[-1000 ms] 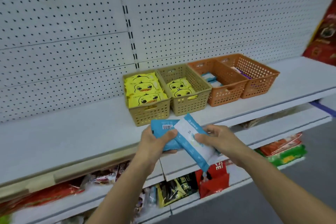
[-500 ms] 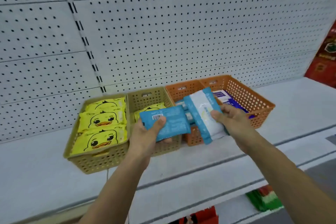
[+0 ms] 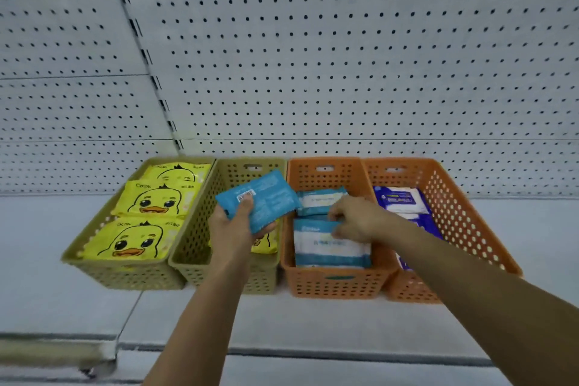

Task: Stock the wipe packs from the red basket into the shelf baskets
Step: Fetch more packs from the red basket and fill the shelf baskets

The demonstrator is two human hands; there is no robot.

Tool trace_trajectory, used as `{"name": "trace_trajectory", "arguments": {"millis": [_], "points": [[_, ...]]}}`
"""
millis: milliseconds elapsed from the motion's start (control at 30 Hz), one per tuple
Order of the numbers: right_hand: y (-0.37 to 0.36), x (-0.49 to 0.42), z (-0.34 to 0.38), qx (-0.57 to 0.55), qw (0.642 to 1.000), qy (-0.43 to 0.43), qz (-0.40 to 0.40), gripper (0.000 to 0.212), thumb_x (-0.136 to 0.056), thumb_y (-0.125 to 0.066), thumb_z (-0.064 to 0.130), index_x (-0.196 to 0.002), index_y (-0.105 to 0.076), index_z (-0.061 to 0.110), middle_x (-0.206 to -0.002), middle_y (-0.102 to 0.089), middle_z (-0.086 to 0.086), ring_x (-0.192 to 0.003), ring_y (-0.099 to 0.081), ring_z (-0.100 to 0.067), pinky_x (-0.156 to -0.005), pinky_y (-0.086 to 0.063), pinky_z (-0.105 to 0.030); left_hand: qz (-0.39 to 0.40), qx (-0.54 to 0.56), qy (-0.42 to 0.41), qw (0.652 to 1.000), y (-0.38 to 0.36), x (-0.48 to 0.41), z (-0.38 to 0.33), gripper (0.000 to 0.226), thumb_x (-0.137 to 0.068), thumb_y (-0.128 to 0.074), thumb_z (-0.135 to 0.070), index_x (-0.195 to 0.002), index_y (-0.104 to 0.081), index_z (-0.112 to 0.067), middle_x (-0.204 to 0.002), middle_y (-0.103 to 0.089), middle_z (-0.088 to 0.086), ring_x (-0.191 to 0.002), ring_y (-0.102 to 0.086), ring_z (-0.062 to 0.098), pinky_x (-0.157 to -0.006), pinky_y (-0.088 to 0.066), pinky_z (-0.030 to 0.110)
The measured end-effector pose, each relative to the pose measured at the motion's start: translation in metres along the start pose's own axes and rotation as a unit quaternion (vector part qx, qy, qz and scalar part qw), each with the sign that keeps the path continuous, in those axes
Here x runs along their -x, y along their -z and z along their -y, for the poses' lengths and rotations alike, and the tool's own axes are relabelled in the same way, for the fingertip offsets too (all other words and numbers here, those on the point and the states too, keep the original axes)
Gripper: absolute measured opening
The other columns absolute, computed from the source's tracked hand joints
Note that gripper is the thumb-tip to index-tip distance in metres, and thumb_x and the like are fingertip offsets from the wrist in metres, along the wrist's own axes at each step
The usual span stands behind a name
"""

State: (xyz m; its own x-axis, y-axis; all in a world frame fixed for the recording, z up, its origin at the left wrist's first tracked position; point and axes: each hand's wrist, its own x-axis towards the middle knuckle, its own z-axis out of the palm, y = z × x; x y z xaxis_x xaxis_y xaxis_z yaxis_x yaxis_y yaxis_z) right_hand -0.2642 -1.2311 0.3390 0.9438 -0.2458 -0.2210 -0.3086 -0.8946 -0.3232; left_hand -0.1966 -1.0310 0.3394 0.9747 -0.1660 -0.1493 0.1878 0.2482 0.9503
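While the right hand (image 3: 357, 219) settles a white-and-blue pack (image 3: 330, 249) into the left orange basket (image 3: 332, 288), its fingers (image 3: 336, 230) curled over the pack's far edge and apparently pinching it, the left hand (image 3: 232, 229) waits with a blue pack (image 3: 263, 197) clamped between thumb on top and fingers beneath. That blue pack hangs above the second olive basket (image 3: 194, 247), just left of the right fingertips, barcode side up. Beyond the right fingers lies another pack (image 3: 319, 199) of the same kind. To their right, the right orange basket (image 3: 451, 213) holds dark-blue packs (image 3: 399, 199).

The step in hand looks like the release of the placed pack. Next, the blue pack probably wants carrying rightward and laying flat in the same orange basket, once the right hand is clear.

Half a second ago the white-and-blue pack was in the air above the basket rim. Now it lies low inside, and the view has drawn closer. No red basket is in view.
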Motion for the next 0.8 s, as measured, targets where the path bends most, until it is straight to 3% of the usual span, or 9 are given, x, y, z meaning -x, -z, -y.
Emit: {"name": "trace_trajectory", "arguments": {"millis": [100,267,333,400,500,533,600,700,800], "points": [[-0.021,-0.017,0.000,0.040,0.995,0.002,0.092,0.027,-0.083,-0.065,0.015,-0.110,-0.068,0.013,-0.110,-0.067,-0.004,-0.100,-0.062,-0.021,-0.081,-0.048,-0.028,0.004,-0.020,0.009,1.000,-0.001,-0.004,0.000,0.026,-0.096,-0.059,-0.019,-0.120,-0.055,-0.009,-0.109,-0.066,0.007,-0.089,-0.071,0.021,-0.058,-0.060,0.028],[-0.035,-0.024,-0.006,0.026,0.995,-0.003,0.099,0.032,-0.084,-0.063,0.016,-0.117,-0.064,0.012,-0.116,-0.065,-0.008,-0.104,-0.059,-0.021,-0.083,-0.046,-0.028,0.031,-0.018,0.027,0.999,-0.002,-0.005,0.000,0.026,-0.095,-0.059,-0.014,-0.120,-0.055,-0.015,-0.112,-0.063,0.007,-0.092,-0.069,0.022,-0.058,-0.059,0.031],[-0.033,-0.023,-0.005,0.000,0.999,-0.007,0.045,0.044,-0.084,-0.067,0.021,-0.125,-0.054,0.014,-0.124,-0.057,-0.006,-0.108,-0.055,-0.020,-0.086,-0.046,-0.029,0.045,-0.017,0.035,0.998,-0.002,-0.006,0.000,0.029,-0.095,-0.059,-0.012,-0.122,-0.054,-0.019,-0.114,-0.061,0.006,-0.093,-0.068,0.022,-0.059,-0.059,0.032],[-0.028,-0.016,0.002,-0.070,0.995,0.003,-0.071,0.063,-0.081,-0.072,0.026,-0.134,-0.039,0.018,-0.135,-0.043,-0.003,-0.118,-0.048,-0.017,-0.093,-0.046,-0.033,0.054,-0.017,0.040,0.998,-0.003,-0.009,-0.003,0.032,-0.094,-0.060,-0.010,-0.123,-0.053,-0.020,-0.115,-0.057,0.005,-0.093,-0.067,0.023,-0.059,-0.060,0.034],[-0.014,-0.002,0.016,-0.111,0.965,0.136,-0.196,0.090,-0.074,-0.079,0.027,-0.145,-0.025,0.030,-0.151,-0.021,0.006,-0.137,-0.026,-0.013,-0.107,-0.036,-0.034,0.066,0.003,0.053,0.996,-0.011,-0.015,-0.010,0.032,-0.095,-0.057,-0.005,-0.123,-0.052,-0.018,-0.112,-0.052,0.005,-0.088,-0.064,0.024,-0.061,-0.062,0.037],[-0.011,-0.002,0.019,-0.086,0.952,0.200,-0.215,0.085,-0.074,-0.078,0.027,-0.144,-0.031,0.031,-0.151,-0.026,0.006,-0.137,-0.027,-0.012,-0.108,-0.034,-0.033,0.079,0.013,0.069,0.994,-0.014,-0.015,-0.011,0.027,-0.096,-0.055,-0.006,-0.121,-0.053,-0.015,-0.112,-0.053,0.008,-0.087,-0.065,0.025,-0.062,-0.062,0.036],[-0.008,-0.007,0.021,-0.076,0.928,0.264,-0.252,0.051,-0.081,-0.070,0.023,-0.129,-0.054,0.026,-0.132,-0.053,0.006,-0.120,-0.045,-0.008,-0.100,-0.042,-0.030,0.113,0.041,0.116,0.986,-0.021,-0.016,-0.014,0.021,-0.100,-0.051,-0.022,-0.113,-0.056,-0.007,-0.112,-0.061,0.017,-0.086,-0.069,0.028,-0.061,-0.061,0.033],[0.006,-0.008,0.024,-0.237,0.922,0.194,-0.239,0.013,-0.089,-0.064,0.021,-0.102,-0.063,0.025,-0.089,-0.064,0.015,-0.084,-0.059,-0.003,-0.069,-0.050,-0.023,0.147,0.039,0.139,0.979,-0.021,-0.024,-0.014,0.046,-0.099,-0.042,-0.048,-0.112,-0.060,-0.008,-0.108,-0.068,0.017,-0.084,-0.071,0.028,-0.065,-0.059,0.031],[0.012,-0.010,0.020,-0.388,0.902,0.111,-0.155,0.014,-0.085,-0.070,0.017,-0.096,-0.064,0.024,-0.084,-0.065,0.016,-0.073,-0.064,-0.003,-0.053,-0.051,-0.019,0.167,-0.076,0.065,0.981,-0.016,-0.031,-0.012,0.032,-0.100,-0.051,-0.032,-0.104,-0.062,-0.003,-0.082,-0.067,0.012,-0.063,-0.065,0.018,-0.058,-0.055,0.028]]}}
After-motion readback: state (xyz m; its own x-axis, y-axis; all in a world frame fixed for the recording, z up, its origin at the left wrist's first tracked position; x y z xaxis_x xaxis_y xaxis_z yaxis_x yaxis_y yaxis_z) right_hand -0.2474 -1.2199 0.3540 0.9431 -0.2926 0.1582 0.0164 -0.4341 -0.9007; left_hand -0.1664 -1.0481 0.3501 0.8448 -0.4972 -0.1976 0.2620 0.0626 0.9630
